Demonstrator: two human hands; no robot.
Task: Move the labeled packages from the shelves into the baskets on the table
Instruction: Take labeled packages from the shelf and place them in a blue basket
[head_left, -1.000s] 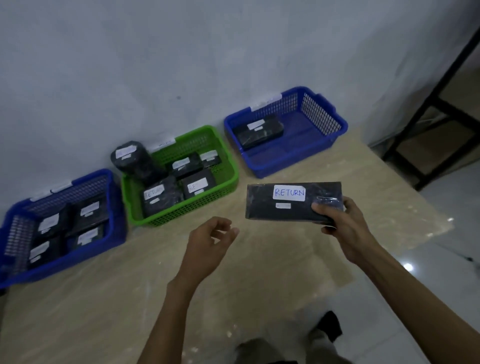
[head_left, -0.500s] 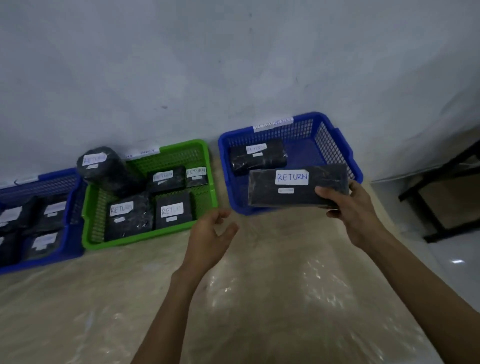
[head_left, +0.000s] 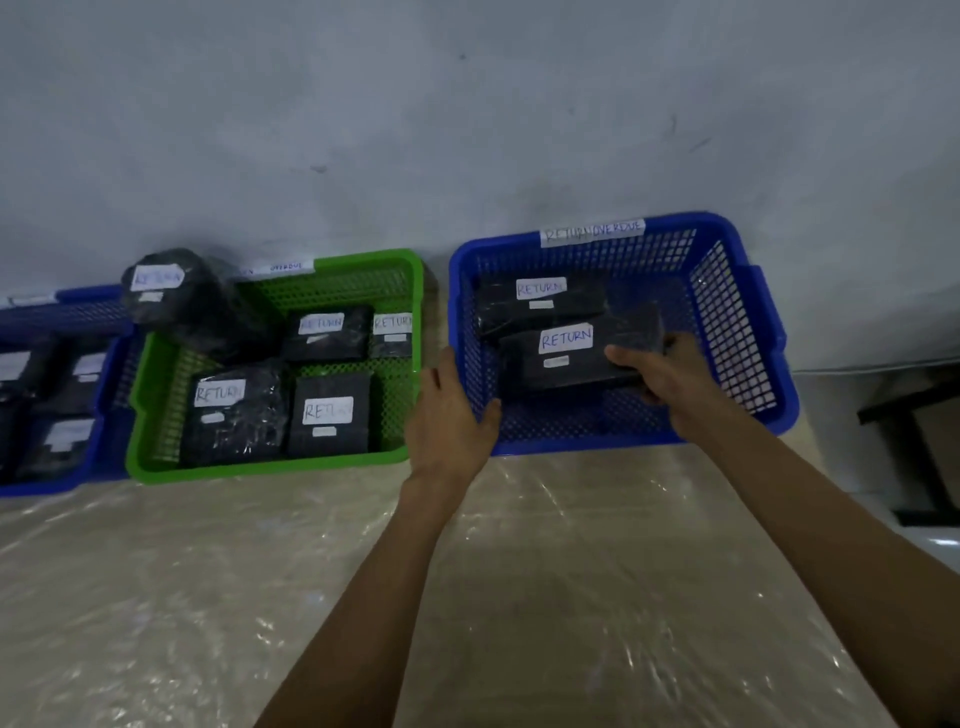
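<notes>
"RETURN OVERDUE" can be read on the paper strip (head_left: 592, 232) stuck at 12 o'clock on the right blue basket (head_left: 737, 332). "RETURN" is handwritten on the front package (head_left: 571, 358) and the rear package (head_left: 540, 304) in it. Over at 9 o'clock, in the green basket (head_left: 260, 470), "RETURN" is seen on four flat packages (head_left: 328, 338), one half smudged, and only "OVERDUE" is legible on its rim strip (head_left: 280, 267). Everything else is too blurry to be read, tbh.

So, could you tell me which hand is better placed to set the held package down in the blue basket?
The right. The right hand grips the RETURN package low inside the blue basket, partly over the second package. The left hand only rests against the basket's near left corner, carrying nothing.
</notes>
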